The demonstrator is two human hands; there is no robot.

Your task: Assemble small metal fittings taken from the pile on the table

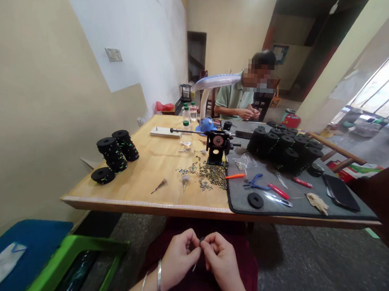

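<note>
The L hand (pixel 177 261) and R hand (pixel 222 257) are up close together, well below the near edge of the table (pixel 145 195), over a dark red cloth (pixel 240 262). Both hands hold a thin bit (pixel 194 266) that sticks down from btw them. It's too small to tell what it is. The fingers on both hands curl in, w/ tips together and pinched on the thin bit. Two thin bangles (pixel 159 277) sit on the L wrist.

On the table, near its L end, are 3 black spools (pixel 115 151) w/ bits of green and yellow. Near the middle of the table is a small crank tool (pixel 217 142), w/ a heap of tiny beads (pixel 212 175) just in front of it. A tiny screwdriver (pixel 159 186) lies nr the beads, on their L side. A gray mat (pixel 240 201) covers the R end of the table. On it are lots more black spools (pixel 280 146), blue pliers (pixel 254 182), an orange tool (pixel 235 176), a red tool (pixel 278 191), a black disc (pixel 255 200), and a pale glove (pixel 318 203). Jars w/ green lids (pixel 186 129) and a lamp (pixel 214 81) stand at the far side of the table.

Past the far edge of the table sits a person in a green shirt (pixel 237 95), w/ their hands (pixel 247 114) together just above the table. A green tray (pixel 75 261) is on the floor, below the table's near L corner.
</note>
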